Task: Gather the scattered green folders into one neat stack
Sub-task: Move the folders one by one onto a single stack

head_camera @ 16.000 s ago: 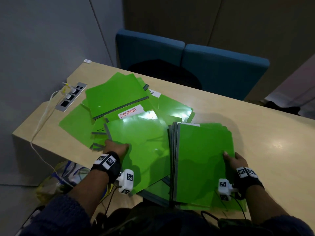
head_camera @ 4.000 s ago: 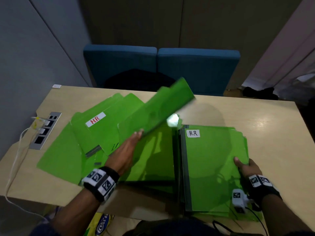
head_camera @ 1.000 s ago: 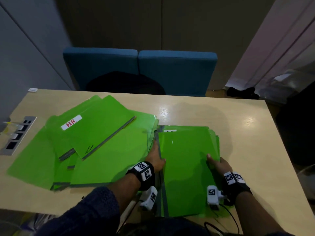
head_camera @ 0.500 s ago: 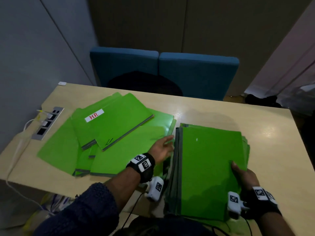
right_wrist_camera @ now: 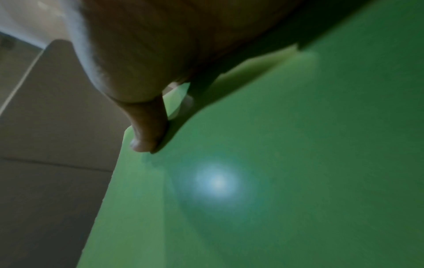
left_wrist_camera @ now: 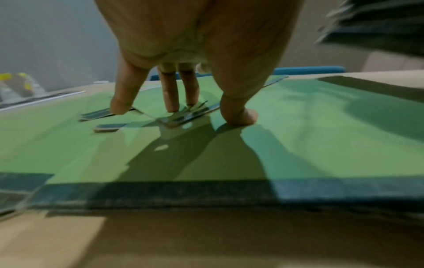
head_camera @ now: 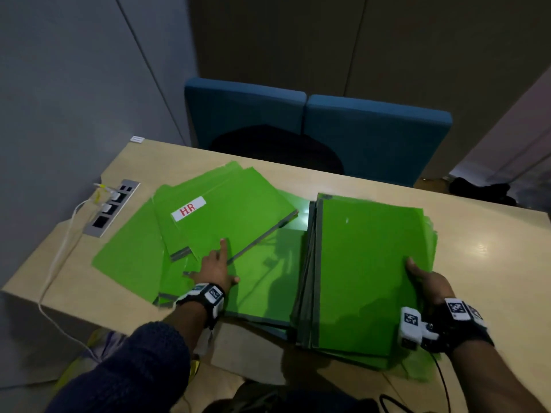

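A: Green folders first. A gathered stack (head_camera: 369, 272) is seen on the right half of the worktop (head_camera: 492, 263), glossy green covers with dark grey spine strips down the left edge, edges roughly lined up, the lower sheets fanned out a little at the near corner.

B: And the loose ones?

A: Scattered folders (head_camera: 208, 234) are spread on the left half, overlapping at different angles. One is marked with a white label (head_camera: 188, 208) reading "HR" in red. A large folder lies flat between that pile and the stack, touching the stack's spine side.

B: Hands?

A: The left hand (head_camera: 215, 271) is laid on the loose pile, fingers (left_wrist_camera: 171, 94) straight and spread, tips pressed down on overlapping folder corners, thumb planted on the flat folder. Nothing is gripped. The right hand (head_camera: 429, 283) is held at the stack's right edge, thumb (right_wrist_camera: 146, 127) pressed on the top cover; the other fingers are hidden under the edge, so the stack appears pinched there. Tagged black wristbands are worn on both wrists.

B: Surface, room?

A: Pale wood worktop, light glare noted on the right. A metal socket panel (head_camera: 111, 207) is set in the far left, with a white cable (head_camera: 56, 263) plugged in and trailing off the near edge. Two blue chair backs (head_camera: 313, 126) are seen behind the worktop, grey wall left, dark panels behind.
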The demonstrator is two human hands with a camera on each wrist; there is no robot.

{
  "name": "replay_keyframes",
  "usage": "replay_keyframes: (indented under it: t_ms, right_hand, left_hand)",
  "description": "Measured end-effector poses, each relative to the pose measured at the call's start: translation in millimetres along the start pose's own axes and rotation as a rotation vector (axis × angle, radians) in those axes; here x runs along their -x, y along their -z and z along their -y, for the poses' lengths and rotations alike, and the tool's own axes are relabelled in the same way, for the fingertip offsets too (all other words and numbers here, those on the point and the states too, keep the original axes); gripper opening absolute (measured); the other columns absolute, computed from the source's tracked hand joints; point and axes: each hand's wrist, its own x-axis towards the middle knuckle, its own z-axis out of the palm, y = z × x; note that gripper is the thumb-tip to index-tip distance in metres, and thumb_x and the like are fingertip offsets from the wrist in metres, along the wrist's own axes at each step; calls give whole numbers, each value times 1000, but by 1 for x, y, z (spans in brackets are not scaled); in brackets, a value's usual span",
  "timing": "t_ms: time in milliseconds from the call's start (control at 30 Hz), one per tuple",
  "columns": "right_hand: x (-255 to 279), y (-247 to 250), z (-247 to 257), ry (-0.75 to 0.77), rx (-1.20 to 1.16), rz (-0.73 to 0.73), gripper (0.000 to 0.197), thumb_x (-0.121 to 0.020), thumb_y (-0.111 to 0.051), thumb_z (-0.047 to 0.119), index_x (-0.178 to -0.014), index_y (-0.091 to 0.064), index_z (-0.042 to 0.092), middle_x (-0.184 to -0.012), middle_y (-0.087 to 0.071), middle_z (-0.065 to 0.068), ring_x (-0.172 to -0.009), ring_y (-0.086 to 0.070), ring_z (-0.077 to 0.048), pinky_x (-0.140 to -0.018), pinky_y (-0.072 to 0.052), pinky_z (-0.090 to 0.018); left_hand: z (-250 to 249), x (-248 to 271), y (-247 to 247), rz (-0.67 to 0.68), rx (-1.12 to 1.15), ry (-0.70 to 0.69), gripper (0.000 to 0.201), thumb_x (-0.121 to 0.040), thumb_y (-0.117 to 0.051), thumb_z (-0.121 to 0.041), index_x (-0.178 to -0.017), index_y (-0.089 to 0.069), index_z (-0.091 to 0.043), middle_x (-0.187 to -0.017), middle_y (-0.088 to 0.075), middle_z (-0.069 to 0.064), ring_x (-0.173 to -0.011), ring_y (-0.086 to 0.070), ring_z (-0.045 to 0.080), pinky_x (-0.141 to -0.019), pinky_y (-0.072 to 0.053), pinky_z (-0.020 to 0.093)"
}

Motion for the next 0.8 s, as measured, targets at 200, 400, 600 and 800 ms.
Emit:
replay_keyframes:
  t_ms: [200,400,600,800]
  right_hand:
    - [-7,9,-19,-67,411,-44,67,-91,-59,52,-116,-62,-11,-99,-59,-23,-73,-59,-30,-60,-40,-34]
    - [-8,31,-26,-139,455,-136,75,-80,-63,67,-96,-64,-7,-82,-67,-28,-68,-64,-37,-60,-46,-38]
    - [-8,47,-30,-140,501,-147,76,-83,-61,66,-103,-61,-8,-85,-66,-28,-71,-65,-37,-56,-44,-34]
    - [1,61,-37,-139,525,-137,71,-86,-61,60,-105,-57,-8,-81,-65,-28,-70,-65,-39,-59,-47,-37]
  left_hand:
    - [5,14,-13,-20,18,-123,69,-89,-59,-45,-149,-30,-26,-162,2,1,-147,-6,27,-102,-31,71]
    - [26,35,-25,145,-301,-382,129,-57,-60,-83,-151,13,-33,-162,15,-8,-149,14,21,-105,-2,78]
    - [31,43,-27,77,-342,-427,97,-70,-67,-68,-149,-17,-41,-152,-20,1,-145,-14,22,-109,-18,70]
    - [43,55,-31,-17,-116,-271,82,-73,-46,-81,-142,-35,-38,-156,-15,-7,-144,-24,20,-113,-14,64]
